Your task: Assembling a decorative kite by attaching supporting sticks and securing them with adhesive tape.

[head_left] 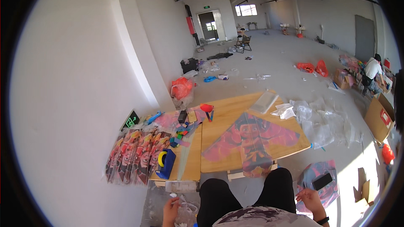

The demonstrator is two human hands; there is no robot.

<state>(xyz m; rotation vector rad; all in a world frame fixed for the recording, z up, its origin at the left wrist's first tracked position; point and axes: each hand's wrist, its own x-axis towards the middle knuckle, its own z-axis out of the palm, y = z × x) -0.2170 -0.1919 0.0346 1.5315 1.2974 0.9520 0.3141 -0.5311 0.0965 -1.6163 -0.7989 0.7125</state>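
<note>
My left hand [170, 211] is low beside the table, fingers loosely bent and apart, with nothing clearly held. Just above its fingertips is a small white scrap [173, 195], and a clear plastic bag [187, 214] lies beside it. On the other side of my legs, my right hand [310, 199] has loosely bent fingers and holds nothing visible. It is over the lower edge of a printed sheet [307, 174], on which a black phone [322, 181] rests. A pink and red kite [252, 136] with a cartoon print is spread flat on the wooden table [216, 132].
Folded printed kites [136, 155] in clear wrap, a blue tape dispenser [167, 164] and coloured blocks [181, 134] crowd the table's left. Plastic wrap [328, 120] covers floor to the right. A cardboard box [380, 117] stands farther right, near a crouching person [373, 73].
</note>
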